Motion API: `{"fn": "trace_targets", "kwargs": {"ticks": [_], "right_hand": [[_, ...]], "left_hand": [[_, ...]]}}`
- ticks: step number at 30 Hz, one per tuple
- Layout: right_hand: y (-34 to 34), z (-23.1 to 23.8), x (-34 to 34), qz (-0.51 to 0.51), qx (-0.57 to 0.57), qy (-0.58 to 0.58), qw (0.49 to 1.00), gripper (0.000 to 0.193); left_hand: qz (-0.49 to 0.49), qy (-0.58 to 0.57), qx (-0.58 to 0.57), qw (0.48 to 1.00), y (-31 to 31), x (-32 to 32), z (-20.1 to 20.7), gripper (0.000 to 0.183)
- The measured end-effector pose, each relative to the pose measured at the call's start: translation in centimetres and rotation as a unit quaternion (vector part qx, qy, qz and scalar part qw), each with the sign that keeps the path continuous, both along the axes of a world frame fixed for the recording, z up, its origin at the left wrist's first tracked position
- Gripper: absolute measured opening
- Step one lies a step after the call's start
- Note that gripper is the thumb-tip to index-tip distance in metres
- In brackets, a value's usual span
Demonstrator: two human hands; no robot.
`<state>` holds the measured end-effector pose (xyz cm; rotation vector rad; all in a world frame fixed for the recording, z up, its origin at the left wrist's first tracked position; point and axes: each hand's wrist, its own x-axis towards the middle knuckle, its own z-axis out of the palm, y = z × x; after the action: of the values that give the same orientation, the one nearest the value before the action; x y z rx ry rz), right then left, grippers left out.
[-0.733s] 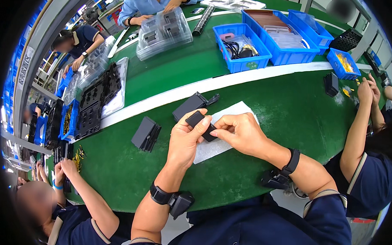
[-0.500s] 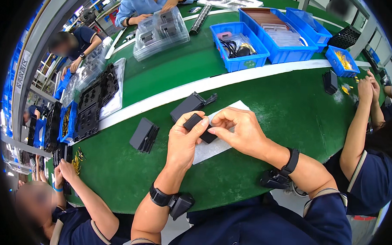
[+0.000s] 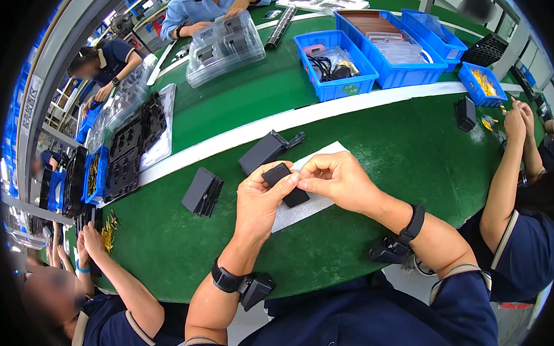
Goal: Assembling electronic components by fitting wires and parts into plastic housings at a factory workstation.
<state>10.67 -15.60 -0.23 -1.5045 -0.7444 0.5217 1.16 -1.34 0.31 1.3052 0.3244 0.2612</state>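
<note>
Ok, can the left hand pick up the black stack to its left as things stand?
Probably not freely: the left hand is holding a black part, though nothing visible blocks the way to the black stack.

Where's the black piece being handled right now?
Near the middle of the head view: the black piece is in the left hand, over the white sheet, with the right hand beside it.

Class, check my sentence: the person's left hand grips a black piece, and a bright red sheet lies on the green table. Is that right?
Not quite: the sheet is white, not red, as the head view shows. The left hand does grip a black piece, and the sheet lies on the green table.
</note>
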Motion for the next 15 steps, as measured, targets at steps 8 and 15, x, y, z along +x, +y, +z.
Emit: {"fn": "trace_targets", "kwargs": {"ticks": [8, 15], "right_hand": [[-1.0, 2.1, 2.0, -0.035, -0.009, 0.059, 0.998, 0.024], [-0.9, 1.2, 2.9, -0.111, 0.022, -0.022, 0.993, 0.025]], "left_hand": [[-0.068, 0.023, 0.041, 0.997, -0.5, -0.1, 0.1, 0.048], [-0.159, 0.018, 0.372, 0.914, -2.5, -0.6, 0.2, 0.037]]}}
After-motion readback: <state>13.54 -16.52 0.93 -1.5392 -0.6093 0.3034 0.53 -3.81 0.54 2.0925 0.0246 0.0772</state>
